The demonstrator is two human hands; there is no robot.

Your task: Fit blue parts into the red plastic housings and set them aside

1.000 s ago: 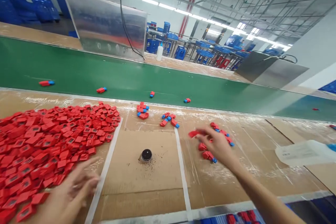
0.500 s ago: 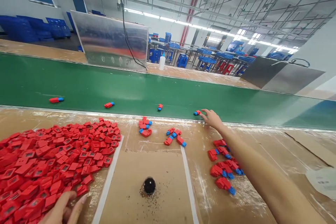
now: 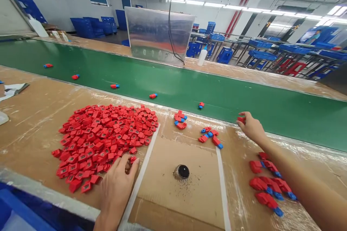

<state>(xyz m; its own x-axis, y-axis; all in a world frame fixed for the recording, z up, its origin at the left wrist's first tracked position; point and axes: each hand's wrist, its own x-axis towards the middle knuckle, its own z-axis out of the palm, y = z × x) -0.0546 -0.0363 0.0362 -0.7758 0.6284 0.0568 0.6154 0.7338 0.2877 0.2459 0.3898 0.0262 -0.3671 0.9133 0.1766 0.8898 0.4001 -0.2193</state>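
My outstretched right hand is pinching a red piece, my left hand a block; a dark pot is standing between.

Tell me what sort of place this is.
Most likely a factory assembly floor: a long green belt, apparently a conveyor, bears spaced red-and-blue parts, a heap of red pieces lies beside it, and blue crates stand beyond.

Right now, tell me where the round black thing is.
In the head view, the round black thing sits on the cardboard sheet between two white strips, right of the red pile.
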